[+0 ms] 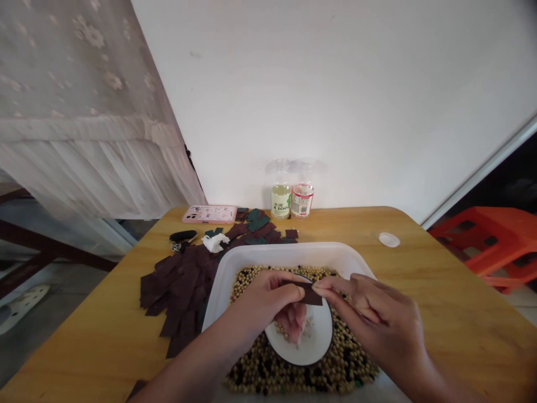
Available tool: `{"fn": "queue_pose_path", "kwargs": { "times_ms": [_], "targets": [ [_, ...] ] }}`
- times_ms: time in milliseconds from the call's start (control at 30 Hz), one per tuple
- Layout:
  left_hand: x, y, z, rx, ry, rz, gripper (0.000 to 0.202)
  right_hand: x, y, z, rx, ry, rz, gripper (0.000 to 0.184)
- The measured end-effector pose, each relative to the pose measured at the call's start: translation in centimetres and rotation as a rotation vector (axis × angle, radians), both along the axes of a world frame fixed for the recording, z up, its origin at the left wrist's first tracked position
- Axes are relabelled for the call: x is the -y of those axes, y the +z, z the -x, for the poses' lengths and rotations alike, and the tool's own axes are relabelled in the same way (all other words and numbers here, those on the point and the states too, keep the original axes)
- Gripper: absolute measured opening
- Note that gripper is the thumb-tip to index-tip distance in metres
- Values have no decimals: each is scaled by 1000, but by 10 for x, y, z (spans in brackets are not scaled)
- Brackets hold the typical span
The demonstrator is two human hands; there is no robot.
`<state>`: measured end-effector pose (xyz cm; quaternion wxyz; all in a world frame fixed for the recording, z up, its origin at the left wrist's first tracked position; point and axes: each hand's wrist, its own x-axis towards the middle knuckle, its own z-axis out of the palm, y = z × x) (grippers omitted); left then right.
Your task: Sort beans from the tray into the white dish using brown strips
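Observation:
My left hand (274,296) grips a small dark brown rectangular piece (312,295), paper or cloth, between thumb and fingers. At the piece's right end my right hand (369,305) is closed, thumb and forefinger pinched at its edge; whether something tiny sits in that pinch is too small to tell. Below both hands lies a white plate (308,350) with a dark rim and some small pale bits on it. The plate rests on many beige and dark beads (255,364) that fill a white tray (352,254).
Left of the tray spreads a heap of dark brown pieces (184,280), with green pieces (257,220) behind. A phone (210,214), crumpled tissue (215,242), black key fob (183,235), two bottles (281,198) and a white lid (389,239) lie around the wooden table (444,313). An orange stool (490,246) stands right.

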<state>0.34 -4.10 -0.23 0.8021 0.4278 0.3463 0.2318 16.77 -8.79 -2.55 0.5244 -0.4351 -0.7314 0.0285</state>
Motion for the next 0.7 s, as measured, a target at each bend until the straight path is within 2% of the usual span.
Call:
{"fn": "queue_pose_path", "kwargs": {
  "times_ms": [100, 200, 333, 467, 600, 700],
  "targets": [
    [1, 0, 0, -13, 10, 5, 14, 0, 1, 0, 15, 49, -3, 35],
    [1, 0, 0, -17, 17, 3, 15, 0, 2, 0, 9, 31, 1, 32],
    [0, 0, -1, -10, 9, 11, 14, 0, 2, 0, 25, 81, 6, 27],
    [-1, 0, 0, -16, 15, 10, 13, 0, -1, -1, 4, 40, 10, 31],
    [-1, -1, 0, -15, 6, 8, 13, 0, 0, -1, 16, 81, 11, 32],
    [-1, -2, 0, -15, 18, 1, 13, 0, 0, -1, -1, 11, 7, 37]
  ]
}}
